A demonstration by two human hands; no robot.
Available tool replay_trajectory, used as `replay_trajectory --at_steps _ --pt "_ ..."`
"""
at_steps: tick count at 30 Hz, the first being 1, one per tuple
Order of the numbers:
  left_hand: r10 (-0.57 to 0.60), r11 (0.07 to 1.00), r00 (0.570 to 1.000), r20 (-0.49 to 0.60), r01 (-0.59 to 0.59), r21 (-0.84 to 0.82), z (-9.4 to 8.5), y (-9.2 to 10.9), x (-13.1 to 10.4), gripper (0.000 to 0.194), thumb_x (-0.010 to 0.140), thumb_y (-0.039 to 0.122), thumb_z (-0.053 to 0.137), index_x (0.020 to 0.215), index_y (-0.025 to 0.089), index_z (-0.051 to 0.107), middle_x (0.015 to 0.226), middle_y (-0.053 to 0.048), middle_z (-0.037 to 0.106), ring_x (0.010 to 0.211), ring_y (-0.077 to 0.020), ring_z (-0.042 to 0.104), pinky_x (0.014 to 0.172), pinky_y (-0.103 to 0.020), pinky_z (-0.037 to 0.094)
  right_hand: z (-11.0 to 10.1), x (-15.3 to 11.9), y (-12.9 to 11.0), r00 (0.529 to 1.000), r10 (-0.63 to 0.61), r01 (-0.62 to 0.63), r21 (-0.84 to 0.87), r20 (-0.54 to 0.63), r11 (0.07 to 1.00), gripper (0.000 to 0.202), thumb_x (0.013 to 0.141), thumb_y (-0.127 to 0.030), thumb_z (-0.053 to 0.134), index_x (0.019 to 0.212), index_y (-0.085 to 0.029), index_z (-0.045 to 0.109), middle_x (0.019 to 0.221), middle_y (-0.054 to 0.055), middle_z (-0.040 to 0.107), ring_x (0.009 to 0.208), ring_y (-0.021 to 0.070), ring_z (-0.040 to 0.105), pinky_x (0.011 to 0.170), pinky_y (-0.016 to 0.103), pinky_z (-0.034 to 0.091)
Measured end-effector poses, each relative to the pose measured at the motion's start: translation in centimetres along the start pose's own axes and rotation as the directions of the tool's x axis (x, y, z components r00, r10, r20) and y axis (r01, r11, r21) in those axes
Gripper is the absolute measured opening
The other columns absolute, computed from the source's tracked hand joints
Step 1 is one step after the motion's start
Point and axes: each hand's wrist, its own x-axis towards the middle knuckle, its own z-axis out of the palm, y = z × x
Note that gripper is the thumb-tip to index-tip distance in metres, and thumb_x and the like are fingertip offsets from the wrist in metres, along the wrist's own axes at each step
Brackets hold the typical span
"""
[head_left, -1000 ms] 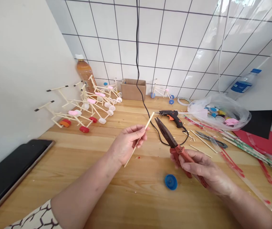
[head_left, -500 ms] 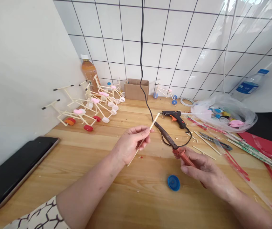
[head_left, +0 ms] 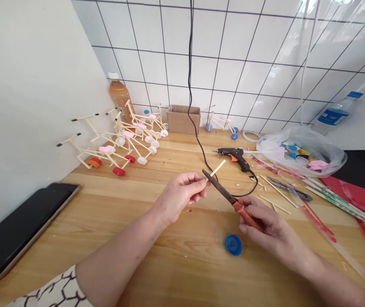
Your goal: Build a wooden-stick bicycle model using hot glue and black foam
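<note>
Near the middle of the head view, my left hand [head_left: 182,194] pinches a thin pale wooden stick [head_left: 218,168] between thumb and fingers. The dark blades of red-handled scissors [head_left: 249,216] lie across the stick just beyond my fingertips. My right hand [head_left: 273,228] is wrapped round the red handles. Whether the blades are fully closed on the stick cannot be made out. A blue bottle cap [head_left: 233,244] rests on the table [head_left: 157,264] below the scissors.
Behind the scissors is a black glue gun [head_left: 233,157] with its cord. Stick models [head_left: 112,149] stand at the left beyond a phone [head_left: 25,226]. A bag of caps [head_left: 300,151], grey scissors [head_left: 289,189], loose sticks and strips lie at the right. A cardboard box [head_left: 183,120] stands behind.
The scissor blades have moved up and left and now cross the stick. The stick's far end now points further right, and its lower end no longer shows below my left hand.
</note>
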Motion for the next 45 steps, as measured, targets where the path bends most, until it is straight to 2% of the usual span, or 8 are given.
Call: replay_trajectory --at_steps 8,16,25,29,41,45 --pt "-0.005 0.999 1.0 0.013 0.004 0.049 0.08 -0.08 0.03 0.017 0.072 0.03 0.06 0.071 0.013 0.056 0.056 0.001 0.055 0.043 -0.0044 0.041 0.041 -0.018 0.024 0.17 0.25 0.06 0.998 -0.046 0.042 -0.089 -0.043 0.995 0.008 0.079 -0.019 0.049 0.073 -0.02 0.055 0.093 0.005 0.057 0.083 0.0162 0.056 0.073 0.025 0.045" --pt "0.003 0.995 1.0 -0.024 0.0 0.096 0.05 -0.06 0.05 0.019 0.07 0.031 0.063 0.068 0.014 0.055 0.055 0.002 0.055 0.045 -0.0042 0.041 0.043 -0.018 0.024 0.0 0.35 0.4 0.992 -0.062 0.051 -0.097 -0.114 0.994 0.01 0.079 -0.021 0.051 0.069 -0.019 0.054 0.093 0.006 0.058 0.085 0.0166 0.057 0.074 0.025 0.044" --pt "0.053 0.992 0.998 -0.023 -0.05 0.119 0.15 -0.15 0.1 0.018 0.072 0.032 0.061 0.071 0.014 0.059 0.053 0.003 0.053 0.044 -0.0033 0.034 0.044 -0.018 0.022 -0.1 0.05 -0.11 0.997 -0.022 0.018 -0.046 -0.077 0.999 0.013 0.08 -0.025 0.05 0.069 -0.02 0.054 0.093 0.006 0.057 0.09 0.019 0.055 0.077 0.027 0.044" --pt "0.045 0.99 0.999 -0.004 -0.044 0.136 0.13 -0.45 0.18 0.021 0.075 0.034 0.059 0.077 0.014 0.061 0.054 0.002 0.053 0.044 -0.0035 0.033 0.043 -0.018 0.02 0.0 -0.06 -0.23 0.998 -0.009 0.005 -0.05 -0.062 0.999 0.013 0.08 -0.025 0.05 0.069 -0.02 0.053 0.093 0.006 0.057 0.09 0.0188 0.055 0.076 0.027 0.044" --pt "0.014 0.987 0.999 0.039 -0.02 0.157 0.27 -0.95 0.19 0.019 0.077 0.034 0.055 0.075 0.015 0.059 0.054 0.003 0.052 0.041 -0.0037 0.029 0.04 -0.019 0.018 0.38 -0.18 -0.09 1.0 -0.018 0.017 -0.05 -0.019 0.999 0.01 0.083 -0.021 0.048 0.074 -0.02 0.052 0.1 0.005 0.052 0.091 0.016 0.052 0.078 0.026 0.041" --pt "0.012 0.988 0.999 0.038 -0.018 0.153 0.54 -0.76 0.01 0.017 0.076 0.032 0.056 0.075 0.015 0.059 0.052 0.003 0.052 0.04 -0.0036 0.03 0.041 -0.019 0.019 0.52 -0.21 -0.09 0.998 -0.049 0.046 -0.096 -0.034 0.994 0.006 0.083 -0.019 0.048 0.08 -0.021 0.053 0.1 0.005 0.051 0.093 0.0171 0.051 0.078 0.027 0.042"
